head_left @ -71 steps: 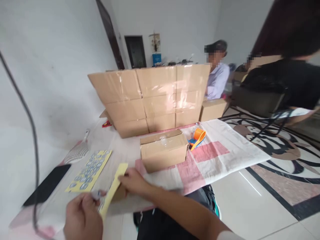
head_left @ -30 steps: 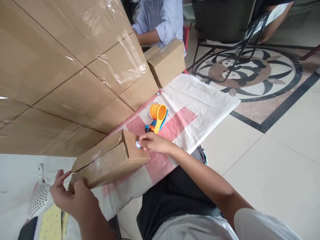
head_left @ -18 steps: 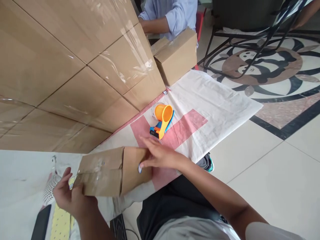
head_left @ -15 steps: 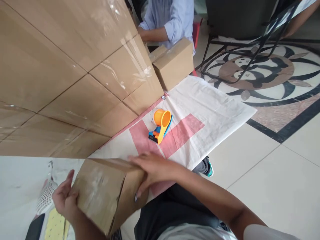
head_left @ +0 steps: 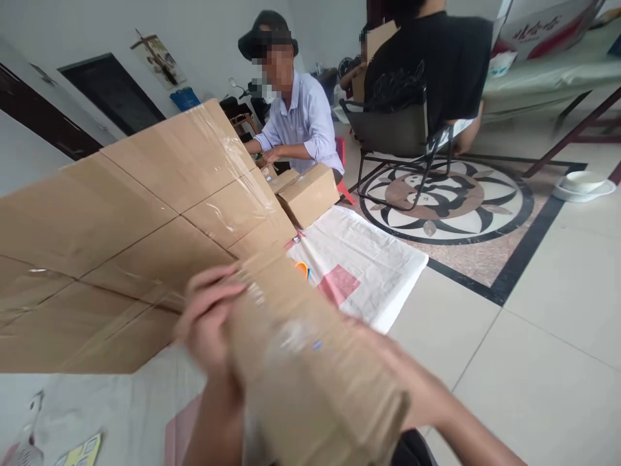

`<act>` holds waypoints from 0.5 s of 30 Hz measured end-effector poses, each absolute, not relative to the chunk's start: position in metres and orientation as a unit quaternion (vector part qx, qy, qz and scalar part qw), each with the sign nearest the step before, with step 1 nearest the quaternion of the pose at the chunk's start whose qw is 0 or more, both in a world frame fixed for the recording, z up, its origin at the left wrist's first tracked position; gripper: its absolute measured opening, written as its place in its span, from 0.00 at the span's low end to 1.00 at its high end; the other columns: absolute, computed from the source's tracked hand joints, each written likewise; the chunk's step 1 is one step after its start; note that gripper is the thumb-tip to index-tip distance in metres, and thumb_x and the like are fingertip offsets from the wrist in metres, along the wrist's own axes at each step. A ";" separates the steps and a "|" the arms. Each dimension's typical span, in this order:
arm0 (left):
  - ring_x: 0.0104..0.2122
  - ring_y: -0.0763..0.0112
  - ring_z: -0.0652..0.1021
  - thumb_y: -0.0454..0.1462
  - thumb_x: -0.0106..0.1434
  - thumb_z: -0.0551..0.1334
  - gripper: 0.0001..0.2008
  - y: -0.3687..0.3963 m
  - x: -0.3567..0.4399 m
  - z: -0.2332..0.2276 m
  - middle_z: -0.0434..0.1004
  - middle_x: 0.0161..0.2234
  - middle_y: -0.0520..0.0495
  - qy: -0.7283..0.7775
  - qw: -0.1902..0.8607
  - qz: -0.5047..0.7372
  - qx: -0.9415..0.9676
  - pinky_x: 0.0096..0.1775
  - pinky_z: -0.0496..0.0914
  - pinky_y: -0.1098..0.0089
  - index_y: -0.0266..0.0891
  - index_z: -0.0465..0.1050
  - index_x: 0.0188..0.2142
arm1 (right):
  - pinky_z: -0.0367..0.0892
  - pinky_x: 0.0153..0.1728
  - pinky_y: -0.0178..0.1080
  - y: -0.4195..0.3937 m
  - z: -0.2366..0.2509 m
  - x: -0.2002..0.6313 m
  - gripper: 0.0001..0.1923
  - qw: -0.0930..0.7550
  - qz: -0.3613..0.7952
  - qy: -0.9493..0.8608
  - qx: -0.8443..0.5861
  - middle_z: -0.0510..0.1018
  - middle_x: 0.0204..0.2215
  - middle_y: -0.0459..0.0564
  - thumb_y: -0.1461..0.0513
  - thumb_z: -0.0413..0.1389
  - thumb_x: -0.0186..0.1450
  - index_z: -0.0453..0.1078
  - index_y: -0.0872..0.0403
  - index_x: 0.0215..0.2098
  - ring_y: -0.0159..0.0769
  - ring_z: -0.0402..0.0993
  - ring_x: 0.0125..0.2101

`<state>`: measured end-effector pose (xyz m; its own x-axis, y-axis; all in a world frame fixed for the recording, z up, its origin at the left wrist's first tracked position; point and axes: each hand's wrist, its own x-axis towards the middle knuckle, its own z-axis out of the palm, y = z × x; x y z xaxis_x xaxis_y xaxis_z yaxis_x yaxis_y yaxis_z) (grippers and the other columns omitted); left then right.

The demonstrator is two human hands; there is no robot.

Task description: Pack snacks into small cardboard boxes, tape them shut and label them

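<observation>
A brown cardboard box (head_left: 301, 362) is raised in front of me, tilted and blurred by motion. My left hand (head_left: 211, 317) grips its left side, the fingers curled over the upper edge. On its right side presses my right hand (head_left: 388, 356), whose fingers are mostly hidden behind the cardboard. Just past the box's far end, the orange rim of a tape dispenser (head_left: 303, 268) shows on the white and pink sheet (head_left: 369, 272); most of it is covered by the box.
At the left stands a stack of taped cartons (head_left: 140, 226). Beyond it, a person in a light blue shirt (head_left: 310, 116) sits near more boxes (head_left: 310, 194). Another person in black (head_left: 427, 65) sits on a folding chair (head_left: 392, 129). A white bowl (head_left: 582, 182) rests on the floor at right.
Both hands have lifted the box up and to the right, turning it. It now hides most of the tape dispenser. My view has tilted up, showing more of the room.
</observation>
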<state>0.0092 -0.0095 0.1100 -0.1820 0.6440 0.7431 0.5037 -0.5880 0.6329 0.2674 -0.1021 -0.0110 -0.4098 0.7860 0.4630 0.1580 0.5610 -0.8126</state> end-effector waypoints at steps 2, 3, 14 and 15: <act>0.55 0.59 0.76 0.37 0.67 0.56 0.13 0.039 0.086 0.110 0.78 0.50 0.45 0.360 0.152 0.601 0.697 0.62 0.67 0.53 0.42 0.80 0.36 | 0.66 0.64 0.53 -0.089 -0.015 0.316 0.49 0.490 0.262 -0.728 -0.401 0.64 0.69 0.62 0.45 0.62 0.66 0.44 0.45 0.76 0.53 0.63 0.68; 0.56 0.60 0.76 0.36 0.68 0.56 0.13 0.062 0.117 0.105 0.78 0.50 0.44 0.351 0.199 0.567 0.718 0.63 0.66 0.54 0.42 0.80 0.35 | 0.66 0.64 0.55 -0.078 -0.019 0.333 0.50 0.502 0.213 -0.709 -0.448 0.63 0.69 0.63 0.45 0.62 0.66 0.42 0.46 0.77 0.54 0.62 0.68; 0.62 0.54 0.75 0.52 0.69 0.60 0.21 0.017 0.030 0.052 0.75 0.61 0.42 0.562 0.333 0.498 0.569 0.61 0.73 0.56 0.48 0.78 0.55 | 0.74 0.47 0.52 0.165 0.007 0.287 0.55 0.337 0.120 -0.660 -0.661 0.49 0.74 0.68 0.44 0.67 0.60 0.44 0.45 0.76 0.61 0.78 0.52; 0.60 0.52 0.76 0.54 0.67 0.61 0.21 -0.010 -0.004 0.053 0.77 0.59 0.43 0.602 0.295 0.512 0.537 0.59 0.75 0.55 0.48 0.80 0.51 | 0.73 0.49 0.54 0.194 0.012 0.273 0.56 0.319 0.132 -0.665 -0.663 0.43 0.75 0.70 0.46 0.67 0.60 0.42 0.45 0.76 0.65 0.76 0.54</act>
